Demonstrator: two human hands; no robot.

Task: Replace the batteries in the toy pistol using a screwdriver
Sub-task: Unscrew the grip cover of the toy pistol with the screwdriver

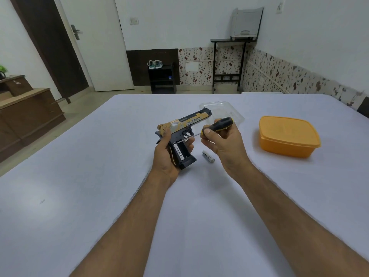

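My left hand (165,154) grips a black and gold toy pistol (184,124) by its handle, above the white table (99,176). The handle's battery bay is uncovered and a white battery (179,154) sits inside it. My right hand (221,142) holds a black and yellow screwdriver (218,125), whose thin shaft points left and down toward the top of the bay. A second white battery (208,156) lies loose on the table just right of the pistol's handle.
An orange lidded plastic box (287,136) stands to the right. A clear plastic lid or tray (223,108) lies behind the pistol. Beyond the table's far edge are a door, a small shoe stand and a dark side table.
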